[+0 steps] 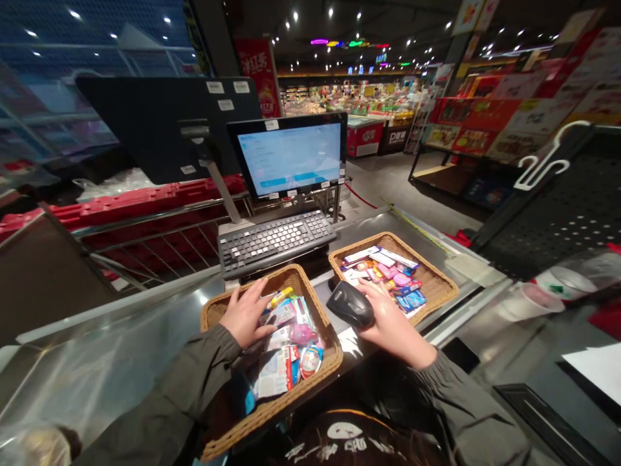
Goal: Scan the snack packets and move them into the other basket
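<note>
My right hand (388, 320) is wrapped round a black handheld barcode scanner (350, 304), held between two wicker baskets. Over the back left part of the left basket (334, 349) my left hand (247, 314) is spread, fingers apart, with nothing in its grip. That basket holds packaged sweets, among them a Kinder-style packet (275, 373), a round wrapped egg (311, 360) and a pink packaged item (301, 333). In the right basket (441, 285) lie long white-and-blue boxes (398, 259) and small colourful packs, with a blue packet (411, 301) near the front.
Behind the baskets stand a black keyboard (276, 243) and a lit monitor (291, 158); a larger screen (165, 129) shows its back. The metal counter (121, 362) runs left. Plastic cups (531, 302) sit at right, near a black perforated panel with a white hook (543, 162).
</note>
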Demonstrator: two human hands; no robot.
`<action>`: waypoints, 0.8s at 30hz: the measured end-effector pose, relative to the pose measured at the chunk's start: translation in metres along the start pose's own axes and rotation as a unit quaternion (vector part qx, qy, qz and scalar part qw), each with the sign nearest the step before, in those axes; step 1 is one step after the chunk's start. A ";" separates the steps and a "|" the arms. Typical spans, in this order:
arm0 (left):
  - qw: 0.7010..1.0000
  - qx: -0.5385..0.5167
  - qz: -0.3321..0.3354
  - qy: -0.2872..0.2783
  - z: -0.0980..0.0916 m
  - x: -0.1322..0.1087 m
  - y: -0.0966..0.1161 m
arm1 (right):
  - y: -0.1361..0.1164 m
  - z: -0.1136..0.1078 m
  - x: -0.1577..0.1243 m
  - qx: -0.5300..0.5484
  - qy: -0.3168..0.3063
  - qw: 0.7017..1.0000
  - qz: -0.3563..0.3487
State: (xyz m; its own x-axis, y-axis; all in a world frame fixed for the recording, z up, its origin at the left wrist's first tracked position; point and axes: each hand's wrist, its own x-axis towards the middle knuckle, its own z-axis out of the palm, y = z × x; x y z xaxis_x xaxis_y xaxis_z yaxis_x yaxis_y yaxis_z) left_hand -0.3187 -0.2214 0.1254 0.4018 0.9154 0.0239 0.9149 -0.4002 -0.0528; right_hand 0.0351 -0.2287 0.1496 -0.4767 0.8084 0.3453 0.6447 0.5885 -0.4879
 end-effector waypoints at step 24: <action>0.981 0.036 0.176 0.073 0.046 0.315 0.168 | 0.120 -0.091 -0.055 -0.031 0.082 0.989 0.120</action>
State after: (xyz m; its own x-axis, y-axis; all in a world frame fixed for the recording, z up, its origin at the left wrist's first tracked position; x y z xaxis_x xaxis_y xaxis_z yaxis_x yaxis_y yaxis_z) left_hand -0.0401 0.0014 0.0780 0.6977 0.7037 0.1342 0.7162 -0.6810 -0.1527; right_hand 0.1926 -0.2015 0.1452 -0.2044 0.9127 0.3537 0.7648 0.3744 -0.5243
